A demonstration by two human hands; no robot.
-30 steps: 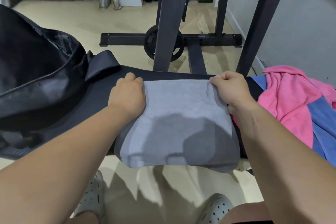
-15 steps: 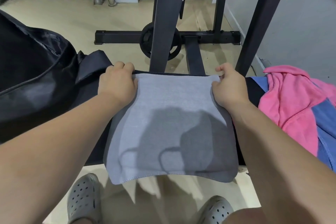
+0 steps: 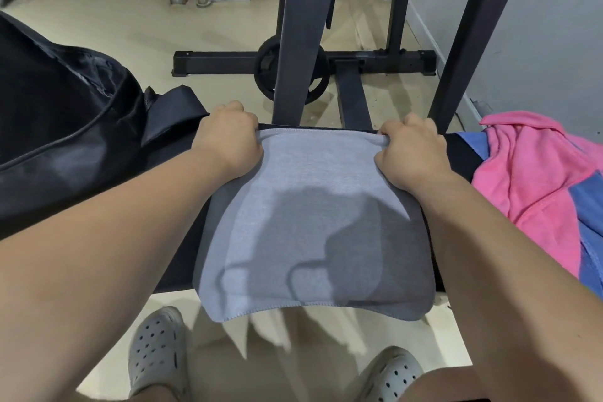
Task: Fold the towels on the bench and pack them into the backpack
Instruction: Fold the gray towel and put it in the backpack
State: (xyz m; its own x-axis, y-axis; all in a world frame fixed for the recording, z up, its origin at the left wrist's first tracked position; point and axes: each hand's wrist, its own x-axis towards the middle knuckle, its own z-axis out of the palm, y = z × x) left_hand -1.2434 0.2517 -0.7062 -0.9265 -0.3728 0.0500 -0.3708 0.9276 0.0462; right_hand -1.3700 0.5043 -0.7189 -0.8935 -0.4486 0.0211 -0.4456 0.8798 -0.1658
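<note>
— Where's your grey towel [image 3: 310, 206]?
— Draped across the bench [image 3: 460, 153]; your left hand [image 3: 228, 140] and right hand [image 3: 411, 155] curl tight round its far corners.
— Bring both corners toward you evenly, onto the near hem.

bench [image 3: 463, 153] | left: black backpack [image 3: 65, 127] | middle: grey towel [image 3: 313, 222], near edge overhanging | right: pink towel [image 3: 528, 179], apparently over blue towel [image 3: 587, 199]

- Bright light; soft shadow on the flat grey cloth towel [image 3: 313, 212] between left hand [image 3: 228, 143] and right hand [image 3: 412, 157].
- Faint sheen on the black fabric backpack [image 3: 65, 140] beyond the left hand.
- Frame edges bow outward.
</note>
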